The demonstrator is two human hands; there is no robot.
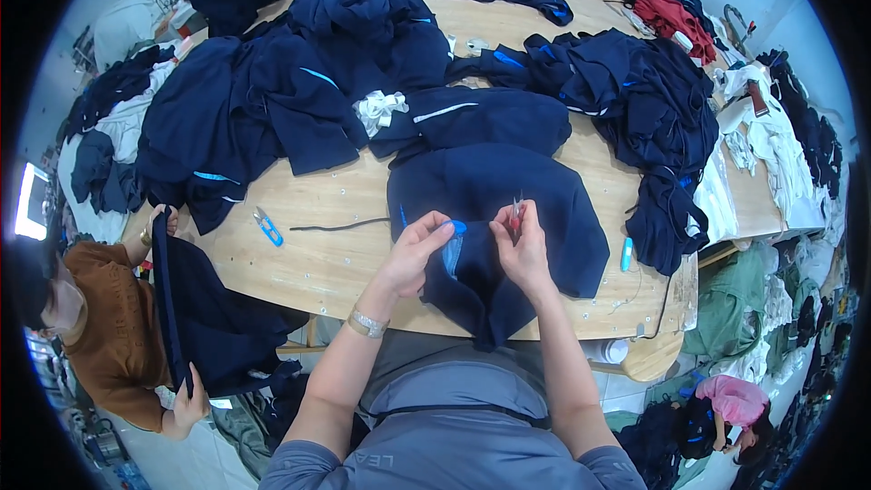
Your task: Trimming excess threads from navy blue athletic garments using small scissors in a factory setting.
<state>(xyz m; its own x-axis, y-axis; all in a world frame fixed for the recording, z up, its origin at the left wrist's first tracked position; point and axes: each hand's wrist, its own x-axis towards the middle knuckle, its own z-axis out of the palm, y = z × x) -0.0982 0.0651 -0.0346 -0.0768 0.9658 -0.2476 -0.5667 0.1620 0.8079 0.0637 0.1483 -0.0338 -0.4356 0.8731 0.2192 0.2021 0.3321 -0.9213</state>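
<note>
1. On the left of the work, the blue trim [459, 227] was pinched between thumb and forefinger of the left hand [413, 254], the other fingers loosely curled.
2. In the middle, the navy garment [504, 186] was spread at the table's near edge, one part hanging over; it looked mid-job, with the trim lifted but no cut being made.
3. On the right, red-handled snips [516, 216] were gripped in the closed fingers of the right hand [524, 252], tips pointed away, clear of the trim. What was left on this piece could not be told.
4. Across the wooden table [331, 263], left to right: a navy heap [218, 113], blue snips [270, 228], a dark cord [336, 225], a white bundle [381, 112], another navy heap [640, 95]. Whether these heaps were finished or waiting could not be judged.
5. Around the room, dark cloth was held up by a co-worker in brown [113, 331] at left; at far right, white cloth [767, 141] was piled, with a person in pink [733, 397] below.
</note>
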